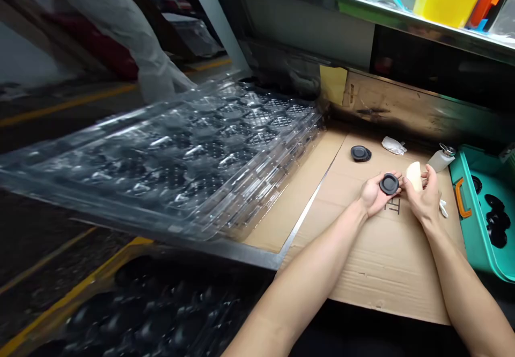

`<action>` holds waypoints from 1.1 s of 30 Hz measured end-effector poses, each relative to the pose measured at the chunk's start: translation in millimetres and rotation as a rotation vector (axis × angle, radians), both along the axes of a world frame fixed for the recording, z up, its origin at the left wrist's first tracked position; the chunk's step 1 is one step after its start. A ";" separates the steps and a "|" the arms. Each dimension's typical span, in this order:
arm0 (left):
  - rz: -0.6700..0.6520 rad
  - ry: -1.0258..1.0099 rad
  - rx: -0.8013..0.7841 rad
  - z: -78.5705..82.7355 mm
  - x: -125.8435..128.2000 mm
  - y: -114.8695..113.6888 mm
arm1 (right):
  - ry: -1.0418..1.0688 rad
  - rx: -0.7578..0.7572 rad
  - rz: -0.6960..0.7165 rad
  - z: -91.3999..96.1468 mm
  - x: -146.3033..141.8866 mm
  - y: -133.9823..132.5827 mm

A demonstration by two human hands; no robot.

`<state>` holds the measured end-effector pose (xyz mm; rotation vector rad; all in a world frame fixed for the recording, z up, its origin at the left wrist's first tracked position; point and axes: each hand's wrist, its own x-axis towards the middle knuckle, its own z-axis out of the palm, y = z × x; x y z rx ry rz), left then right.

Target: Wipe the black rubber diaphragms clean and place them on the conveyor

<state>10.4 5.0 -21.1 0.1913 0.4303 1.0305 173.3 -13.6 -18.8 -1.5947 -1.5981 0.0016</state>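
Observation:
My left hand (372,196), palm up, has its fingers curled round a small black round part (389,183) with a rounded-square recess in its middle. Just to the right, my right hand (427,198) pinches a cream-coloured sponge (413,176) between thumb and fingers. The sponge is close to the black part, apart from it. A second black piece (361,153) lies on the cardboard (362,260) beyond my left hand. A crumpled white cloth or wipe (394,145) rests farther back. Behind my right hand stands a whitish bottle with a metal top (442,158).
Stacked clear plastic trays (169,153) with moulded pockets cover the left of the bench. A teal bin (483,257) with several black parts stands at the right. Overhead runs a shelf (362,2) bearing a yellow container (446,0). More dark trays (153,314) sit below, lower left.

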 end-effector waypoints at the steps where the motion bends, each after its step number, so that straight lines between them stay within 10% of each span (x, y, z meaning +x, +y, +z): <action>1: 0.004 0.010 -0.005 0.4 0.2 0.2 | 0.003 -0.019 0.045 1.8 1.2 -2.9; 10: 0.035 0.052 0.021 2.1 4.5 -5.3 | 0.076 -0.445 0.366 11.6 -4.7 -25.6; 17: 0.002 0.086 0.067 -3.5 9.6 -9.3 | 0.368 -0.386 0.434 7.7 -12.0 -14.9; 33: 0.005 0.148 0.053 -9.1 12.9 -8.2 | -0.137 -0.198 0.336 14.7 -3.3 -22.2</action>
